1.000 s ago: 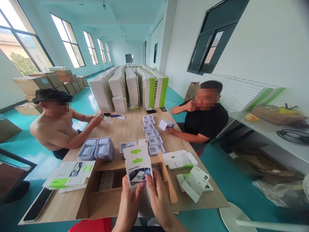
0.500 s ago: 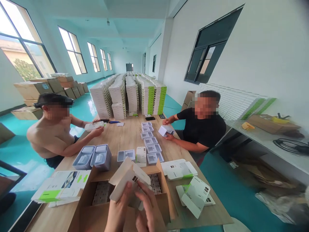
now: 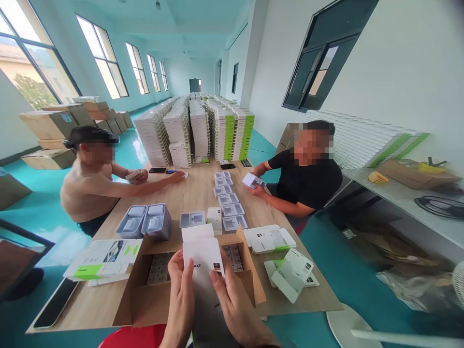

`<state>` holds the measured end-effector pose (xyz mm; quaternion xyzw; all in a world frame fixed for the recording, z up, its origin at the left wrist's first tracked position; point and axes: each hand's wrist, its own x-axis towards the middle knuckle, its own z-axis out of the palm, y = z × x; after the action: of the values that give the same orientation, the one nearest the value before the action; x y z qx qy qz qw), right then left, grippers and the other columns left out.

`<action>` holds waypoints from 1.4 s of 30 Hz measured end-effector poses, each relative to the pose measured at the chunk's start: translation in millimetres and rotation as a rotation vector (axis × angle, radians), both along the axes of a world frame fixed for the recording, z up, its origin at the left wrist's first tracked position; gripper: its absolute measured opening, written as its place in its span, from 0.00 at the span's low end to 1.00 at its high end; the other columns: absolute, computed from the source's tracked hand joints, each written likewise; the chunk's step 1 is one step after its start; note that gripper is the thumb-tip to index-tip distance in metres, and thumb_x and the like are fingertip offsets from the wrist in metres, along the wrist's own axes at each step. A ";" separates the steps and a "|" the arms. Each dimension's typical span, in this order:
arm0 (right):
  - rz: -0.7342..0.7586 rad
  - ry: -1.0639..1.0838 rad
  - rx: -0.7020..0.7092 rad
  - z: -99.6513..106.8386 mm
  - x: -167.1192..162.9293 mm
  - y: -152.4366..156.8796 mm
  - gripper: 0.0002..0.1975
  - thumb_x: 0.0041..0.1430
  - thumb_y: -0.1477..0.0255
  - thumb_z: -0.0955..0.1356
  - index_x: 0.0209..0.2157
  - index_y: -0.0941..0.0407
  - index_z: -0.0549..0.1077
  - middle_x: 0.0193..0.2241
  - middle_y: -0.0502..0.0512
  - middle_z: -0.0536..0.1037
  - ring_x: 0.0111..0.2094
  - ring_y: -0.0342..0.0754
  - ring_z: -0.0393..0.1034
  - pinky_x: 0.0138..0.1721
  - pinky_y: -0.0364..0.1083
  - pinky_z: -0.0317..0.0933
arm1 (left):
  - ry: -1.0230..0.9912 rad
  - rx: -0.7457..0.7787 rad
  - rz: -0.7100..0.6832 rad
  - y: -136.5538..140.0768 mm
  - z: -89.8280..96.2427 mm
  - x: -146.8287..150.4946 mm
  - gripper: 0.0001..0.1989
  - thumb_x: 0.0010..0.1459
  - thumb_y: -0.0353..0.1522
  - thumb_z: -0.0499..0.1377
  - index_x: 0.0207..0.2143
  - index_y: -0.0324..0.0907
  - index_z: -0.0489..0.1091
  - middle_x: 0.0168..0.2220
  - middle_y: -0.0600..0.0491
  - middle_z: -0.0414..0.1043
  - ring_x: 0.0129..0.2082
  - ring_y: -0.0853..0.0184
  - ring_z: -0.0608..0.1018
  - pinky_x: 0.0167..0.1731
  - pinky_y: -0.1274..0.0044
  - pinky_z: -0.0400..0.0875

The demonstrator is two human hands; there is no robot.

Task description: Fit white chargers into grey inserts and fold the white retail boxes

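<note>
Between my hands is a white flat-faced packaging box (image 3: 202, 258) with dark print and a raised flap at its far end. My left hand (image 3: 181, 282) grips its left edge, thumb lying on the face. On the opposite edge my right hand (image 3: 230, 295) holds on, its thumb near a small dark printed square. Beneath them stands an open cardboard carton (image 3: 150, 307) with small white packs (image 3: 159, 268) inside. The lower end of the packaging box is partly hidden behind my right hand.
Flat printed boxes (image 3: 105, 261) lie left of the carton, and more white boxes (image 3: 293, 275) right of it. Stacked plastic trays (image 3: 155, 224) and a row of single trays (image 3: 232, 210) stand beyond. A co-worker (image 3: 94, 188) sits left, another (image 3: 308, 174) right, holding a tray.
The packaging box has turned from tilted to face-up, and both my hands now hold its sides. The left co-worker's arm has stretched across the table. My view has shifted slightly.
</note>
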<state>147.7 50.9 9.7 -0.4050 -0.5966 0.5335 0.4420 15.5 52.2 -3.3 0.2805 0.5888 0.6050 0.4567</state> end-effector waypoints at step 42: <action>0.030 0.097 -0.104 13.9 33.5 -2.3 0.16 0.65 0.53 0.69 0.42 0.51 0.70 0.40 0.53 0.78 0.40 0.49 0.74 0.44 0.47 0.69 | 0.432 0.485 -0.129 -18.6 -12.1 -18.2 0.11 0.61 0.43 0.64 0.37 0.46 0.77 0.46 0.47 0.75 0.47 0.59 0.76 0.47 0.73 0.70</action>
<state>181.2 48.6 23.6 -0.3922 -0.5518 0.5895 0.4408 -2.7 33.6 -15.5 0.5393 0.4920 0.6240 0.2787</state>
